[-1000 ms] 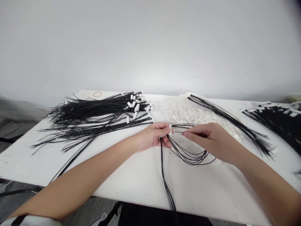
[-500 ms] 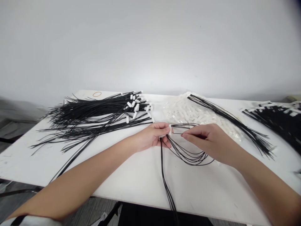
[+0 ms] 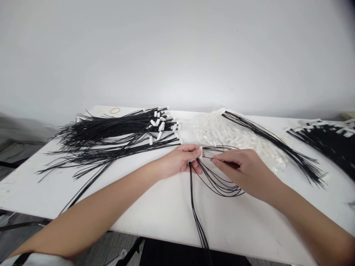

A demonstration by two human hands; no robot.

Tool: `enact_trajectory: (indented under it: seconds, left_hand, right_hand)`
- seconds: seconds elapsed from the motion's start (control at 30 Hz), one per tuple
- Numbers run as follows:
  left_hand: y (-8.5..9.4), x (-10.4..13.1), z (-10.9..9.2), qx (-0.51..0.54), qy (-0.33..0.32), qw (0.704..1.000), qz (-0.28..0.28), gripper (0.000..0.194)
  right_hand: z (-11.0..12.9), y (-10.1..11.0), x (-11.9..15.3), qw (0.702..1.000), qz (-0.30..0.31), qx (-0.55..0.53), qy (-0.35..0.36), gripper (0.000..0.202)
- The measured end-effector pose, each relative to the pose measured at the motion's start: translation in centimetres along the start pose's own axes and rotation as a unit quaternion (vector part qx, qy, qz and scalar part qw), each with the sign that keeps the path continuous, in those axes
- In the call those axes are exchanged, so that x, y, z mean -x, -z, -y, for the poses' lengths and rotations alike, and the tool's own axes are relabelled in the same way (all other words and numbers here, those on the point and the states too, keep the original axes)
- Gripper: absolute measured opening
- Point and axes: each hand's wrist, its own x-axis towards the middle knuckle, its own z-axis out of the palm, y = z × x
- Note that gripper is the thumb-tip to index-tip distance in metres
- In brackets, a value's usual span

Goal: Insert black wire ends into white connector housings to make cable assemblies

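Note:
Between the thumb and fingers of my left hand [image 3: 186, 159] is a white plastic connector [image 3: 201, 153], partly hidden by the thumb. Several thin black wires [image 3: 219, 186] loop out from its right side and bow down over the table. My right hand [image 3: 238, 168] pinches a single black wire [image 3: 207, 158] just right of the connector, and this wire runs straight to the connector's face. More black wires [image 3: 194, 207] hang from below my left hand past the table's front edge. The wire's tip is too small to make out.
A clear bag of white connectors [image 3: 213, 129] lies behind my hands, with a black wire bundle [image 3: 266, 138] across it. A large pile of black wires with white ends [image 3: 111, 129] is at left, another pile [image 3: 327, 144] at right. A rubber band [image 3: 115, 110] lies at the back.
My right hand has shifted slightly left, with the pinched wire closer to the connector. The looped wires hang a little lower; my left hand holds the connector as before.

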Motion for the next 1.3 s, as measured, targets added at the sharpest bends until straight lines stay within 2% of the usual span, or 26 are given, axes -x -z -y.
enact_trajectory:
  seconds: [0.47, 0.53, 0.6, 0.67, 0.73, 0.8, 0.9, 1.0, 1.3]
  left_hand:
    - [0.0, 0.0, 0.1, 0.002, -0.006, 1.000, 0.000, 0.020]
    - [-0.1, 0.1, 0.0, 0.002, -0.004, 1.000, -0.004, 0.020]
    - [-0.1, 0.1, 0.0, 0.004, -0.002, 1.000, -0.007, 0.019]
    - [-0.1, 0.1, 0.1, 0.007, -0.002, 1.000, -0.006, 0.018]
    - [-0.1, 0.0, 0.1, 0.011, -0.003, 1.000, -0.007, 0.017]
    - [-0.1, 0.0, 0.2, 0.022, -0.007, 1.000, -0.007, 0.016]
    - [-0.2, 0.0, 0.1, 0.031, -0.011, 0.999, -0.001, 0.017]
    - [-0.3, 0.1, 0.1, 0.027, -0.013, 1.000, -0.001, 0.019]
    - [-0.3, 0.1, 0.1, 0.036, -0.013, 0.999, -0.003, 0.018]
  right_hand:
    - [0.0, -0.8, 0.0, 0.999, -0.017, 0.024, -0.012, 0.029]
    - [-0.3, -1.1, 0.1, 0.997, -0.061, 0.039, 0.002, 0.020]
    - [-0.5, -1.4, 0.2, 0.985, -0.147, 0.088, 0.035, 0.013]
    - [-0.4, -1.7, 0.3, 0.950, -0.241, 0.171, 0.101, 0.021]
    - [-0.1, -2.0, 0.5, 0.911, -0.277, 0.236, 0.196, 0.020]
    - [0.5, -2.3, 0.7, 0.886, -0.252, 0.261, 0.289, 0.013]
    - [1.4, -3.0, 0.9, 0.871, -0.183, 0.276, 0.364, 0.008]
    - [1.7, -3.8, 0.9, 0.861, -0.160, 0.287, 0.389, 0.010]
    - [1.4, -4.5, 0.8, 0.844, -0.204, 0.281, 0.408, 0.009]
